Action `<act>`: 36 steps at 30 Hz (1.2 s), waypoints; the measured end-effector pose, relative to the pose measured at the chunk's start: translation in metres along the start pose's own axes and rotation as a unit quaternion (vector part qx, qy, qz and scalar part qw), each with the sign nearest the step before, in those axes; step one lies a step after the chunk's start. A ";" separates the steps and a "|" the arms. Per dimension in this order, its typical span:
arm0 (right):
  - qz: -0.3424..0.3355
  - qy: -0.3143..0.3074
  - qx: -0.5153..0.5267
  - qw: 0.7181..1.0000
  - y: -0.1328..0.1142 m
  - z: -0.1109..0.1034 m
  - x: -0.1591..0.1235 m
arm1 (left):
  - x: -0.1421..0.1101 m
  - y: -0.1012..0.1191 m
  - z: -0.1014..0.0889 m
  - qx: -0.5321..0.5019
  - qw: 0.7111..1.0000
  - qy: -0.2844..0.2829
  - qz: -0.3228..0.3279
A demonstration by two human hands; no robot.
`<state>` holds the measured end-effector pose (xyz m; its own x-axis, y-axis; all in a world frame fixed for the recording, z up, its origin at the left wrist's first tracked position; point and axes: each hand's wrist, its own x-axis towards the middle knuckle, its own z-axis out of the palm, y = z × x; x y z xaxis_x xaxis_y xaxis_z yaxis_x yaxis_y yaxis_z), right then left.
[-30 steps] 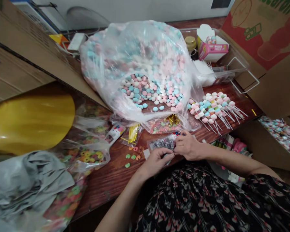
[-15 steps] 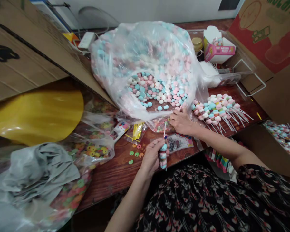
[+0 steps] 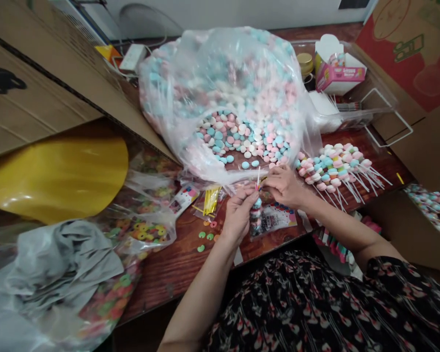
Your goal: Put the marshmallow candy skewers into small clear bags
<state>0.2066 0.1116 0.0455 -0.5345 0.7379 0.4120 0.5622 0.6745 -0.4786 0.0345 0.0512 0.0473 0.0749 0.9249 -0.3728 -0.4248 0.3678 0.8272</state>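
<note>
My left hand [image 3: 239,212] is closed around the top of a candy skewer [image 3: 256,215] in a clear wrapper, holding it upright, stick end up. Blue, white and dark layers show through the wrapper. Beside the stick, my right hand [image 3: 284,187] pinches a thin gold twist tie [image 3: 263,181] at the neck of the wrapper; its fingertips are partly hidden. Under the skewer lies a pack of printed clear bags [image 3: 280,217]. More gold twist ties [image 3: 210,200] lie in a small open bag to the left.
A big clear bag [image 3: 223,63] of pastel candies stands open behind my hands. Unwrapped candy skewers [image 3: 335,166] are piled to the right. Loose gummy rings [image 3: 202,235] lie left, near a bag of gummy rings [image 3: 150,230] and a grey cloth [image 3: 66,264]. Cardboard boxes [image 3: 40,93] flank the table.
My right hand has come in to the skewer's neck with the twist tie. My left hand has shifted slightly up and right with the skewer. The view has moved slightly.
</note>
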 end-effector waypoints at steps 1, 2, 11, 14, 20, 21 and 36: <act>-0.005 0.006 -0.012 1.000 -0.003 0.001 -0.001 | 0.004 -0.001 0.003 0.006 1.000 -0.005 0.010; -0.004 0.012 -0.016 1.000 -0.006 0.001 -0.002 | 0.008 -0.003 0.005 0.013 1.000 -0.008 0.020; 0.043 -0.027 0.096 0.994 -0.007 -0.007 -0.013 | 0.016 -0.004 0.007 0.089 0.993 -0.013 0.076; 0.069 -0.027 0.137 0.988 -0.007 -0.010 -0.019 | 0.010 0.001 0.007 0.072 0.997 -0.014 0.012; 0.050 -0.046 0.190 0.980 -0.004 -0.015 -0.037 | 0.000 0.004 0.005 0.041 0.999 0.009 -0.021; 0.050 -0.043 0.195 0.979 -0.004 -0.017 -0.040 | -0.001 0.002 0.005 0.039 0.999 0.015 -0.017; 0.071 0.088 0.192 0.975 -0.050 0.001 -0.036 | -0.015 -0.026 0.000 0.100 0.994 0.024 0.022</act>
<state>0.1975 0.0514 0.0536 -0.3340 0.8382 0.4311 0.3268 0.5320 -0.7812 0.0441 0.0276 0.0316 0.0153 0.9367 -0.3499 -0.2391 0.3432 0.9083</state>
